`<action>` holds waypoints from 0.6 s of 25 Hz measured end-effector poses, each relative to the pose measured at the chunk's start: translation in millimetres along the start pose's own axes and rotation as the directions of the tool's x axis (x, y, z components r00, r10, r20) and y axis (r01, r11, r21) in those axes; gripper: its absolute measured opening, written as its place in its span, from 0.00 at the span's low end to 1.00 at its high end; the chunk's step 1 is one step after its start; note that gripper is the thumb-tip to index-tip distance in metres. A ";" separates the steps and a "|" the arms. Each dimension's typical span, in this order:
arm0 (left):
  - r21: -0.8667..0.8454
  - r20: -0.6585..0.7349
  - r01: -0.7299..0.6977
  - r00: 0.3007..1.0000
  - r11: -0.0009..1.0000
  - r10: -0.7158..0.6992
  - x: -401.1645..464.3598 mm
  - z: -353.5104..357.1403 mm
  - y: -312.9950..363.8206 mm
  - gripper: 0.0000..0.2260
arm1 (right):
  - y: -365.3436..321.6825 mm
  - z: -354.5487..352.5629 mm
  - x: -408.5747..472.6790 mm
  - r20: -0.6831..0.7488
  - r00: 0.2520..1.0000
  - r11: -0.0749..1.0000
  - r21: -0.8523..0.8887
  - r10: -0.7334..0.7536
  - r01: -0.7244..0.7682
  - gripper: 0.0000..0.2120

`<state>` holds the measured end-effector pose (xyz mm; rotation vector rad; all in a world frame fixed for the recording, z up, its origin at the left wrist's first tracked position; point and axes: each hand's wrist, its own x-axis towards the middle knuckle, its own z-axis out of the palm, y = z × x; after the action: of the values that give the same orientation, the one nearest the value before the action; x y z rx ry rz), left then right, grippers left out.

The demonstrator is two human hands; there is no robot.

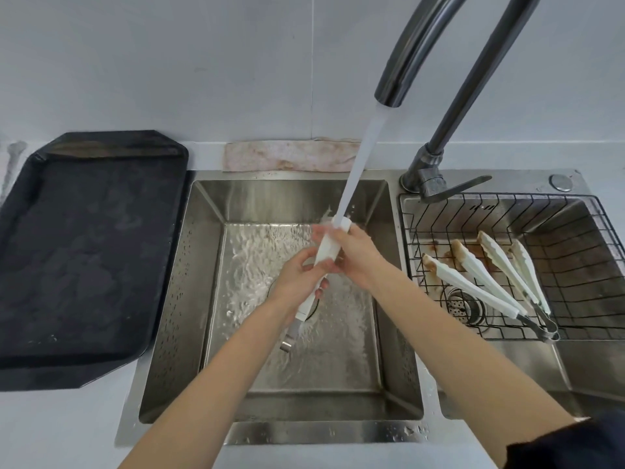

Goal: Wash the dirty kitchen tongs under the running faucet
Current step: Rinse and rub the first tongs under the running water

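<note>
A pair of white kitchen tongs [327, 249] stands tip-up over the left sink basin [176, 299], its metal hinge end pointing down toward me. Water from the curved steel faucet [402, 66] falls straight onto the tongs' white tip. My left hand [297, 279] grips the tongs around the middle of the handle. My right hand [355, 257] wraps the upper part just below the tip. Two more white tongs [480, 282], stained brown at their tips, lie in the wire basket [575, 299] in the right basin.
A black tray [81, 252] rests on the counter left of the sink. A stained cloth [291, 156] lies behind the left basin. The faucet lever [453, 189] sticks out to the right. Water pools and ripples on the left basin's floor.
</note>
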<state>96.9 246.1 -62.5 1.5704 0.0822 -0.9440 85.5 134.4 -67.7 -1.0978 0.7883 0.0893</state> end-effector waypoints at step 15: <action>-0.070 0.025 -0.015 1.000 0.997 0.017 -2.1 -5.4 3.4 0.07 | -7.5 -4.2 -6.1 -0.045 0.998 0.895 -0.444 -0.054 0.029 0.24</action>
<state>100.1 250.8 -58.9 1.4920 0.0837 -0.9394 82.1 129.2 -59.1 -1.5567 0.8153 0.2112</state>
